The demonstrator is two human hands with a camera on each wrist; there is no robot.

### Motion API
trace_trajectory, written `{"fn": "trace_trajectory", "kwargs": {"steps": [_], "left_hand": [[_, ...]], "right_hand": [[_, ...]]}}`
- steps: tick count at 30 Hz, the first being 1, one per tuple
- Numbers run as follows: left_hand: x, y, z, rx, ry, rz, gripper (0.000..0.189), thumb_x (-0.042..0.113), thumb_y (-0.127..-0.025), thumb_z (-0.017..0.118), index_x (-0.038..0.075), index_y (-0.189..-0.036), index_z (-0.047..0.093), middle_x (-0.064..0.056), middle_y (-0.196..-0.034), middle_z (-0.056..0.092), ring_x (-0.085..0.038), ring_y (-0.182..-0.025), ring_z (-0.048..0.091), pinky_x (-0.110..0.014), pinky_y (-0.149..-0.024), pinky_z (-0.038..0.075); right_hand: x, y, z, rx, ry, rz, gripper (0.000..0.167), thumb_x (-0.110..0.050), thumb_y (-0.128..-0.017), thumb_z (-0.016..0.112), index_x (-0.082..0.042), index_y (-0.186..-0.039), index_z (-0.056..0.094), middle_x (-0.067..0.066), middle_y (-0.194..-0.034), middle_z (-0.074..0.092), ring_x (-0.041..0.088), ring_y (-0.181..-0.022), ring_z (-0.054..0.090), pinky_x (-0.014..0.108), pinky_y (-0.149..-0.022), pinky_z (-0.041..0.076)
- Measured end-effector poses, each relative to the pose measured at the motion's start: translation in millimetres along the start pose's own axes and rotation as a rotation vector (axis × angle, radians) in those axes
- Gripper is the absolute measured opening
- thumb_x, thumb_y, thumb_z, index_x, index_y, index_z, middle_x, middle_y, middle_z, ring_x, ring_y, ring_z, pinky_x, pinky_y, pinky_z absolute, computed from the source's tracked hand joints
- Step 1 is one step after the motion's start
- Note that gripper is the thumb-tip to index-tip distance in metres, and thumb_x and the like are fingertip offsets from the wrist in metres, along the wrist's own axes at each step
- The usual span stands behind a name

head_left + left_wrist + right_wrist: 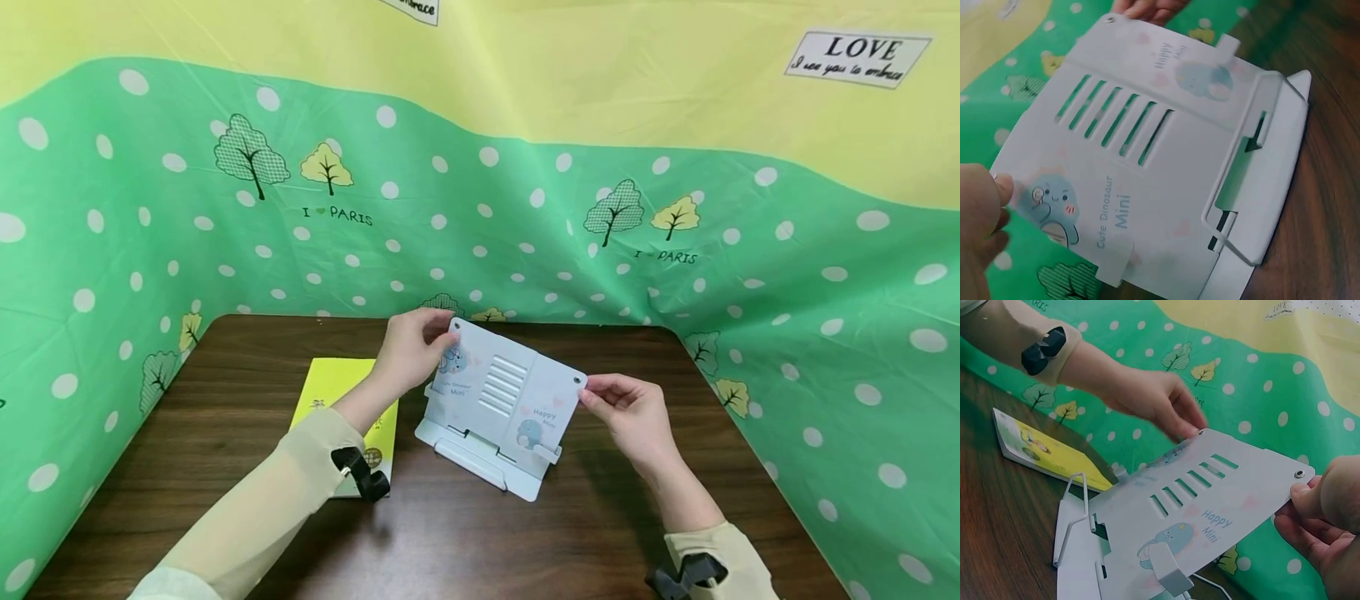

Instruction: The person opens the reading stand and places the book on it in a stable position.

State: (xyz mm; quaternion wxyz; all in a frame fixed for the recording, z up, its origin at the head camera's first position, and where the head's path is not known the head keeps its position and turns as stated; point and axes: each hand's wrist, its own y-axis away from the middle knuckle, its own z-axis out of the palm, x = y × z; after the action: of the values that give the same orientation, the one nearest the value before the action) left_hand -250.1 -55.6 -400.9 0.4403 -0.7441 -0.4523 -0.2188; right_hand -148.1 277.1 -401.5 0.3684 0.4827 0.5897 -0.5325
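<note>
A white metal book stand (480, 400) with dinosaur pictures, slots and a hinged base tilts over the middle of the table. My left hand (414, 348) pinches its upper left corner between thumb and fingers. The upper right corner is pinched by my right hand (632, 414). In the left wrist view the stand's back plate (1147, 131) leans back from the base, with a wire bar (1222, 194) at the front. The right wrist view shows a small side clip (1169, 569) on the plate and my right thumb beside the corner rivet.
A yellow book (330, 379) lies on the dark wooden table (247, 358), left of the stand and partly behind my left forearm. Green and yellow patterned cloth (480, 208) hangs around the table's back and sides. Black straps (363, 473) circle both sleeves.
</note>
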Motion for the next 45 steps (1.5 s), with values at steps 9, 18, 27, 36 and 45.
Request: {"fn": "trace_trajectory", "kwargs": {"steps": [9, 18, 27, 36, 45], "left_hand": [[30.5, 0.6, 15.2, -0.125, -0.477, 0.451, 0.056, 0.033, -0.098, 0.079, 0.001, -0.141, 0.066, -0.014, -0.144, 0.065, -0.028, -0.139, 0.056, -0.042, -0.118, 0.039], [37.7, -3.2, 32.3, -0.154, -0.596, 0.563, 0.055, 0.04, -0.102, 0.073, 0.003, -0.141, 0.067, -0.012, -0.146, 0.063, -0.029, -0.14, 0.055, -0.042, -0.118, 0.039], [43.5, -4.8, 35.4, -0.139, -0.635, 0.565, 0.049, 0.04, -0.103, 0.071, 0.005, -0.137, 0.071, -0.011, -0.14, 0.067, -0.03, -0.135, 0.06, -0.042, -0.113, 0.046], [43.1, -3.6, 36.7, -0.144, -0.657, 0.559, 0.048, 0.04, -0.104, 0.069, 0.005, -0.137, 0.07, -0.011, -0.141, 0.067, -0.027, -0.135, 0.06, -0.038, -0.116, 0.041], [41.9, -2.9, 35.7, -0.126, -0.594, 0.601, 0.043, 0.033, -0.103, 0.073, 0.002, -0.132, 0.073, -0.013, -0.135, 0.07, -0.029, -0.132, 0.063, -0.041, -0.114, 0.045]], "right_hand": [[-1, -2.9, 1, -0.017, -0.007, 0.017, 0.014, 0.013, -0.096, 0.07, 0.021, -0.107, 0.067, 0.015, -0.093, 0.077, 0.018, -0.08, 0.076, 0.028, -0.078, 0.062], [4, -6.0, 0, -0.095, -0.087, 0.037, 0.013, 0.016, -0.099, 0.062, 0.024, -0.108, 0.056, 0.008, -0.093, 0.078, 0.015, -0.082, 0.076, 0.029, -0.081, 0.062], [6, -10.0, -1, -0.15, -0.125, 0.037, 0.028, 0.013, -0.101, 0.062, 0.024, -0.126, 0.059, 0.006, -0.102, 0.077, 0.012, -0.089, 0.073, 0.028, -0.083, 0.061], [7, -6.2, -3, -0.194, -0.072, 0.009, 0.026, 0.014, -0.099, 0.064, 0.02, -0.124, 0.065, 0.006, -0.103, 0.077, 0.013, -0.089, 0.07, 0.025, -0.082, 0.06], [6, -1.9, -1, -0.23, -0.068, -0.079, 0.025, 0.019, -0.095, 0.064, 0.02, -0.12, 0.066, 0.008, -0.104, 0.077, 0.013, -0.091, 0.072, 0.026, -0.082, 0.06]]}}
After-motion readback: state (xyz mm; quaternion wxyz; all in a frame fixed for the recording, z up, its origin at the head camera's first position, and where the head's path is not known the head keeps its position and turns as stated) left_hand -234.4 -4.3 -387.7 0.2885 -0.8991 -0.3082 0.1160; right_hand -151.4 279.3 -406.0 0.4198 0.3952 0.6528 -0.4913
